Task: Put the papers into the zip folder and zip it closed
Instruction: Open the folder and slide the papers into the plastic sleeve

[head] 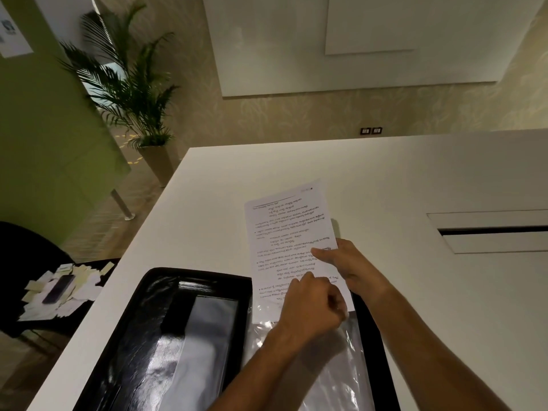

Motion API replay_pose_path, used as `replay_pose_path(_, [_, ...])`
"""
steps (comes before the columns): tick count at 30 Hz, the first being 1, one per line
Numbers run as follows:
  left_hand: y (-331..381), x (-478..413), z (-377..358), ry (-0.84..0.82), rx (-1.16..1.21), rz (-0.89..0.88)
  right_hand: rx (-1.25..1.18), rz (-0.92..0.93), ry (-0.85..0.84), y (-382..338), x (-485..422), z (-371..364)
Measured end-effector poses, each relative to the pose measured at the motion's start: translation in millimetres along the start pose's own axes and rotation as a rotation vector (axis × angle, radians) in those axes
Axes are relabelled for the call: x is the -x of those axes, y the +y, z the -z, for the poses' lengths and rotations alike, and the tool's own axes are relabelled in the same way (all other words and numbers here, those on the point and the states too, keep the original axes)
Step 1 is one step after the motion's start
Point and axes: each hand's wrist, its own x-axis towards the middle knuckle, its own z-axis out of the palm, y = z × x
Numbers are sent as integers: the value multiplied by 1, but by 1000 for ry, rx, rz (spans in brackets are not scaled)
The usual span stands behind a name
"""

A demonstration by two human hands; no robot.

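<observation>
left hand [314, 304] and right hand [347, 262] bare; forearms [267, 366] uncovered up to frame edge.

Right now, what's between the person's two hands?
Only a strip of the printed paper: the right hand pinches its right edge, and the left hand is curled over its near end. The head view shows it.

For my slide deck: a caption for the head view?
Left hand and right hand feed a printed sheet into the open zip folder on a white table.
</observation>
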Motion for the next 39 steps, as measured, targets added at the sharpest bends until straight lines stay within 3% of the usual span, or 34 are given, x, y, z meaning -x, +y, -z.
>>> replay_pose_path(12, [20,13,-22,154,6,51,20,-46,30,2,-7,-1])
replay_pose_path(18, [23,12,-25,142,16,92,8,-76,56,3,-8,-2])
replay_pose_path(28, [21,14,-36,147,237,236,-164,-115,78,12,-3,5])
replay_pose_path(35, [22,17,-44,216,185,134,-126,-100,74,6,1,2])
replay_pose_path(39, [27,19,-44,255,240,173,-122,-107,62,4,0,0])
